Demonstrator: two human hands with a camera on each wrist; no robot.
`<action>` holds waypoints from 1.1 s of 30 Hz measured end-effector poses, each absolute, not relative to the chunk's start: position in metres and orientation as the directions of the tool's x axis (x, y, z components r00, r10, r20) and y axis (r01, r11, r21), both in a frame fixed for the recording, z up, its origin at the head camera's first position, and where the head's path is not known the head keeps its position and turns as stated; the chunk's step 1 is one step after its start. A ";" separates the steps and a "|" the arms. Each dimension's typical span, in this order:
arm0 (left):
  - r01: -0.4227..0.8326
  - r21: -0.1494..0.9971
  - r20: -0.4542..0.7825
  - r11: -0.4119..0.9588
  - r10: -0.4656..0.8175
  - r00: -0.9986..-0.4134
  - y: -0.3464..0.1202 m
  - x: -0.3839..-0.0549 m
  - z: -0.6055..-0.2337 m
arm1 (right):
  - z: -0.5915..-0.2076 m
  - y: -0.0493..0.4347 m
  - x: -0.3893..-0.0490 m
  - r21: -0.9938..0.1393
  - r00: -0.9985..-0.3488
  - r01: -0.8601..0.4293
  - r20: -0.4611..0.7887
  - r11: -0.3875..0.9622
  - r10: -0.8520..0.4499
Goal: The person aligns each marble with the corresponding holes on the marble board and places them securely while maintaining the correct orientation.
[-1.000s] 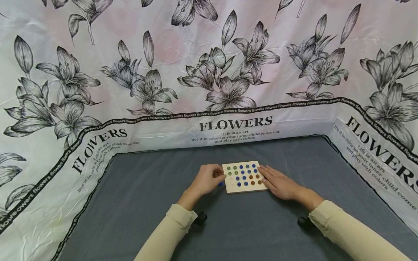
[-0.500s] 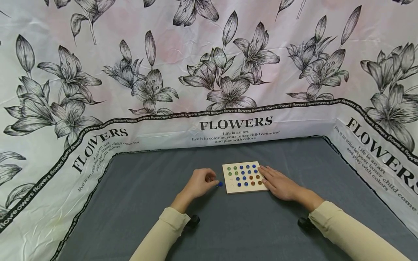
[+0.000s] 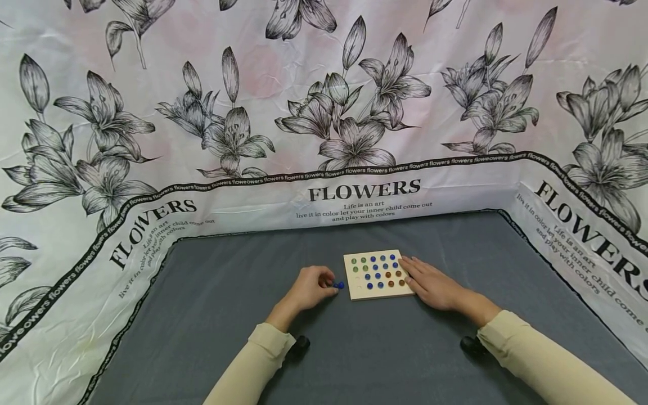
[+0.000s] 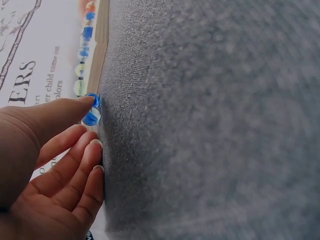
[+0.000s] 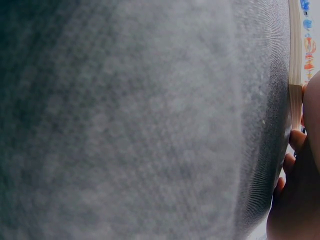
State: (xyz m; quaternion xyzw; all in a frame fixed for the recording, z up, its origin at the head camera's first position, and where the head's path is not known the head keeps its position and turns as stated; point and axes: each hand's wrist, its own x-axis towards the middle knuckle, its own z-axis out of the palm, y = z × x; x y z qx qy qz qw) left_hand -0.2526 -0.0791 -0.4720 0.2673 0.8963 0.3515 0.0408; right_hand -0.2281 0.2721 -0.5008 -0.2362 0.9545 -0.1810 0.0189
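Observation:
A pale wooden board [image 3: 356, 293] lies on the grey cloth, with rows of green, blue and amber marbles in its hollows. Two hollows at its lower left hold no marble. Just left of the board, blue marbles [image 3: 341, 285] lie on the cloth. My left hand [image 3: 310, 288] is right beside them, thumb and index tip apart on either side of one clear-and-blue marble [image 4: 91, 117] in the left wrist view; no firm pinch shows. With fingers extended, my right hand [image 3: 434, 286] rests against the board's right edge and covers part of it.
Grey cloth [image 3: 405, 349] covers the table. A white flower-printed sheet [image 3: 253, 202] rises behind and along both sides. Dark wrist-worn devices [image 3: 473, 347] sit under the forearms.
My left hand has drawn back from the board's left edge, leftward and slightly down, to the loose blue marbles. My right hand stays at the board's right edge.

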 end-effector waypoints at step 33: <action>0.434 0.675 0.149 0.597 0.465 -0.872 -0.087 -0.255 -0.470 | -0.503 0.271 -0.231 -0.359 -0.888 -0.443 0.053 0.821 -0.456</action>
